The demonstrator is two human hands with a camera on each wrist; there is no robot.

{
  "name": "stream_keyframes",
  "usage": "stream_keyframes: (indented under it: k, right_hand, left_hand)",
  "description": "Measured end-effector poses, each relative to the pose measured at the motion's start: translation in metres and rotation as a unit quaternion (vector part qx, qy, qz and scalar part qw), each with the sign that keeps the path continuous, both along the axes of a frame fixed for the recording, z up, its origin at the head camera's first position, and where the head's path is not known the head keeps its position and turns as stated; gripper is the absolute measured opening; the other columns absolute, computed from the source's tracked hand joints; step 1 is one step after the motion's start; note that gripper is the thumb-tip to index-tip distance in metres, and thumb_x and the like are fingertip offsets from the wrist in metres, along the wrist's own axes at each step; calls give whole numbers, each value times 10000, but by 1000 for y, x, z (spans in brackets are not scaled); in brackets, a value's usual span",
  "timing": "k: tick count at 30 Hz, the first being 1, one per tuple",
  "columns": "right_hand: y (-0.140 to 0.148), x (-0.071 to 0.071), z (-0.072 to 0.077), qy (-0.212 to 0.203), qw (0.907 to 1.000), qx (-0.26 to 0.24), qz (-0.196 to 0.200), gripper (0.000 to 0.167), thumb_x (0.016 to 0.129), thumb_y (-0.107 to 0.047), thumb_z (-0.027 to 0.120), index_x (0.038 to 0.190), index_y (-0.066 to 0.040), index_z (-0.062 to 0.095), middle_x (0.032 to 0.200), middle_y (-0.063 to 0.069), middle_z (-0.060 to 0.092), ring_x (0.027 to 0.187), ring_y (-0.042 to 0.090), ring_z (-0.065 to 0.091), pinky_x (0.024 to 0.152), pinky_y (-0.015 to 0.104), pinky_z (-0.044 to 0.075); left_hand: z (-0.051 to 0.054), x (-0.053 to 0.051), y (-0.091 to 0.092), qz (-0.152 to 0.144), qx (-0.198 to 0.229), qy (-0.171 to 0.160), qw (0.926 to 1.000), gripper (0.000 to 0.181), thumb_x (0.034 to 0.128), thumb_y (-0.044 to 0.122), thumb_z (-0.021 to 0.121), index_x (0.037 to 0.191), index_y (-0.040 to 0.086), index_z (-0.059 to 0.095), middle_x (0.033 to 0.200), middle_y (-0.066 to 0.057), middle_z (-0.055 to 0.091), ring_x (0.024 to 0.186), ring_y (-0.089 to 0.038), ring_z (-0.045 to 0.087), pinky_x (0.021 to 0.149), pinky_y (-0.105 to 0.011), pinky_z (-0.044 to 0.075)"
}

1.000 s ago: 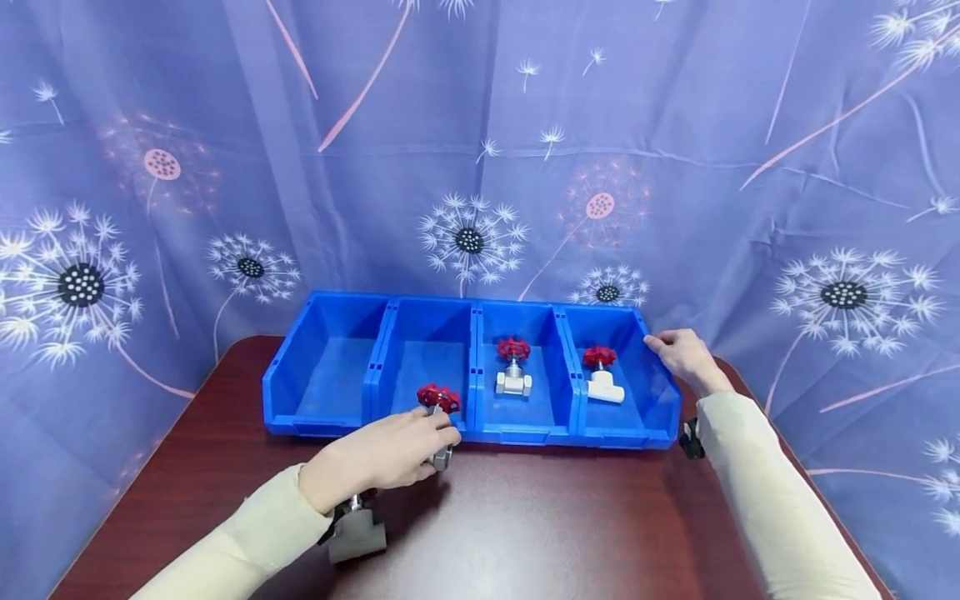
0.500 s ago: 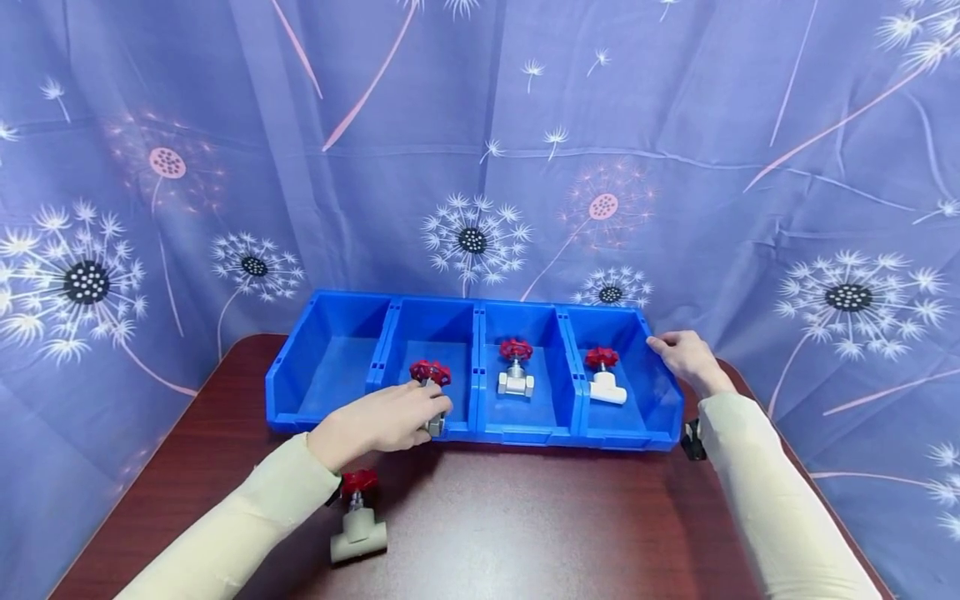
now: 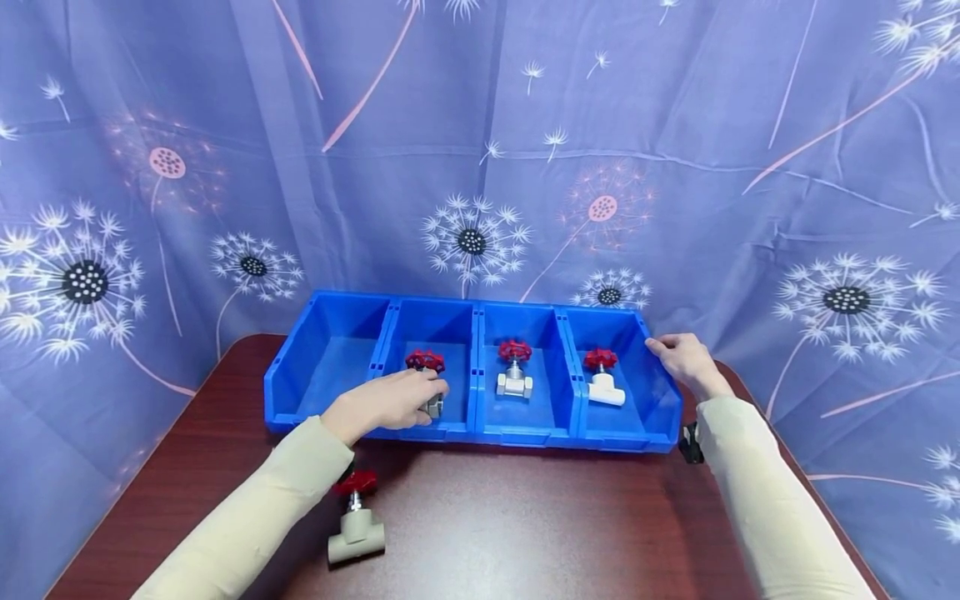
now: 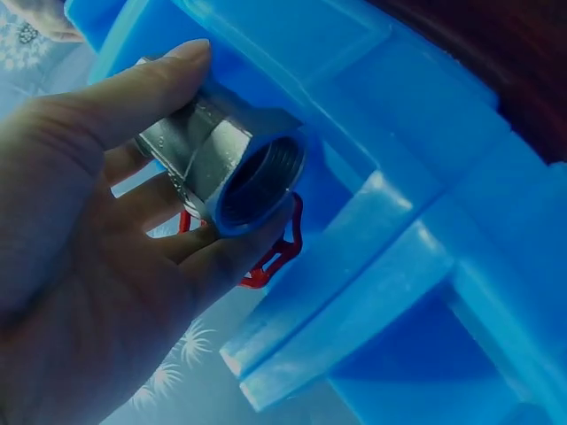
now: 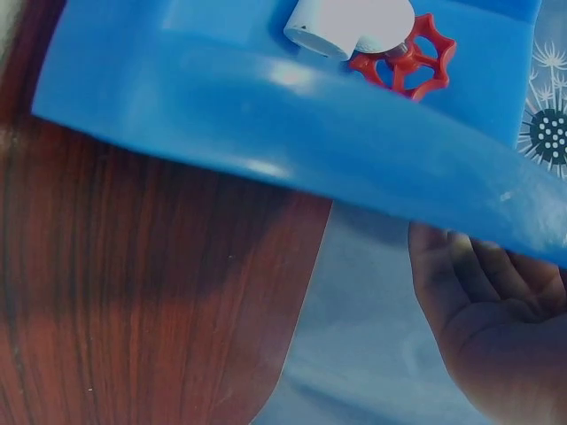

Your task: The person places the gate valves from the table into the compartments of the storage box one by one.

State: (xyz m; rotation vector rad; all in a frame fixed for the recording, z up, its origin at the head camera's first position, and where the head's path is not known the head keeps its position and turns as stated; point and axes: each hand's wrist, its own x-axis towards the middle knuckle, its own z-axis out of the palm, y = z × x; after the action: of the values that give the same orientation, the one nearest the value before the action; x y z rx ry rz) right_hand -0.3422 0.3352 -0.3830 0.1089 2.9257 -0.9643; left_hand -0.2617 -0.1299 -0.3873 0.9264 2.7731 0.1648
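My left hand point(image 3: 390, 402) grips a metal valve point(image 3: 435, 406) by its body, inside the front of the second compartment from the left of the blue bin row point(image 3: 525, 437). Its red handwheel point(image 3: 425, 360) points to the back. In the left wrist view, the thumb and fingers of my left hand point(image 4: 115, 204) wrap the grey metal body point(image 4: 208, 146), its threaded opening facing out. My right hand point(image 3: 686, 360) holds the rim of the rightmost bin. In the right wrist view, the fingers of my right hand point(image 5: 496, 310) are partly hidden behind the bin's wall point(image 5: 266, 133).
A metal valve point(image 3: 514, 383) stands in the third compartment and a white one point(image 3: 606, 392) in the fourth, both with red handwheels. On the brown table point(image 3: 525, 517), a beige valve point(image 3: 356, 537) stands near my left forearm. A patterned curtain point(image 3: 390, 200) hangs behind.
My left hand has carried the metal valve back and slightly left, from the bin's front edge into the second compartment. The beige valve has come into fuller view. My right hand stays at the rim.
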Motion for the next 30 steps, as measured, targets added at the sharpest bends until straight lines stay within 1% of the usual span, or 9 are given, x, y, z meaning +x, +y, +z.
stream_keyframes:
  k: [4, 8, 10, 13, 16, 18, 21, 27, 30]
  right_hand:
    - [0, -1, -1, -25, 10000, -48, -36, 603, 1036, -443, 418, 1332, 72, 520, 1287, 319, 523, 1124, 448, 523, 918, 550, 448]
    - [-2, -1, -1, -17, 9999, -80, -105, 601, 1034, -446, 420, 1336, 64, 520, 1299, 315, 516, 1144, 454, 511, 930, 552, 439]
    - [-2, -1, -1, -10, 9999, -85, -120, 599, 1035, -441, 418, 1343, 64, 515, 1307, 318, 511, 1157, 459, 507, 936, 556, 434]
    - [-1, 0, -1, -8, 9999, -91, -125, 595, 1037, -433, 418, 1351, 65, 507, 1315, 320, 506, 1168, 461, 503, 944, 556, 428]
    - [0, 1, 0, 32, 9999, -71, -117, 588, 1038, -425, 419, 1343, 70, 512, 1312, 320, 509, 1164, 458, 504, 945, 555, 426]
    - [0, 2, 0, 67, 9999, -69, -101, 583, 1039, -417, 420, 1340, 74, 512, 1311, 323, 507, 1162, 458, 503, 946, 558, 423]
    - [0, 2, 0, 123, 9999, -62, -75, 577, 1039, -415, 421, 1328, 74, 521, 1301, 321, 513, 1149, 455, 507, 940, 559, 425]
    - [-1, 1, -1, 180, 9998, -26, -78, 562, 1037, -411, 428, 1307, 70, 539, 1278, 318, 531, 1124, 449, 526, 919, 551, 441]
    - [-2, 1, -1, 159, 9998, -8, -117, 556, 1040, -404, 423, 1316, 67, 533, 1285, 318, 528, 1135, 453, 522, 922, 554, 439]
  left_hand:
    - [-4, -11, 2, -14, -127, -39, 9999, 380, 913, 217, 713, 1251, 127, 566, 1309, -87, 551, 1251, -271, 488, 1061, -443, 360]
    - [-8, -22, 6, 75, -268, -19, 9996, 374, 916, 213, 709, 1250, 123, 567, 1336, -99, 541, 1286, -287, 466, 1074, -460, 343]
    - [-11, -27, 8, 142, -327, 0, 9994, 397, 914, 217, 710, 1272, 125, 564, 1366, -106, 525, 1308, -296, 448, 1079, -470, 334]
    - [-15, -32, 12, 247, -398, 23, 9989, 477, 912, 224, 711, 1346, 123, 542, 1427, -120, 483, 1345, -310, 412, 1083, -474, 327]
    - [-19, -38, 18, 300, -426, 22, 9986, 547, 920, 226, 700, 1415, 105, 501, 1472, -141, 440, 1378, -320, 369, 1100, -471, 296]
    - [-21, -40, 21, 334, -454, 26, 9984, 565, 924, 222, 695, 1433, 96, 486, 1484, -151, 424, 1385, -328, 357, 1106, -469, 284]
    - [-25, -44, 24, 411, -548, 89, 9976, 552, 922, 223, 697, 1424, 102, 501, 1471, -143, 443, 1366, -332, 384, 1098, -468, 302]
    - [-27, -51, 26, 492, -742, 252, 9957, 442, 890, 204, 733, 1301, 123, 592, 1339, -117, 558, 1231, -319, 523, 1035, -461, 394]
    - [-28, -55, 25, 562, -738, 259, 9954, 431, 876, 196, 748, 1277, 129, 604, 1301, -110, 579, 1200, -306, 545, 1021, -460, 409]
